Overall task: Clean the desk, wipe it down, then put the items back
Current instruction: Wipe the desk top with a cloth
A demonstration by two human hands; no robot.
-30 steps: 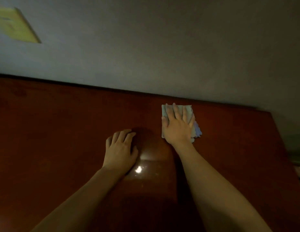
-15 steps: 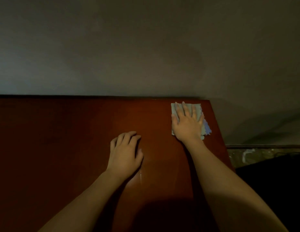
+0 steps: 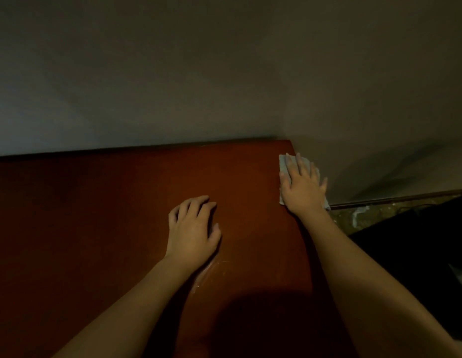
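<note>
A dark red-brown wooden desk [image 3: 108, 215] is seen, smooth and a little shiny, with its back edge set against the wall. A small pale grey cloth [image 3: 284, 164] is laid flat at the desk's far right corner, right at the desk's right edge. Most of the cloth is covered.

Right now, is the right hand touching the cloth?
Touching. The head view shows the right hand lying flat on the cloth, fingers spread over it at the desk's far right corner.
</note>
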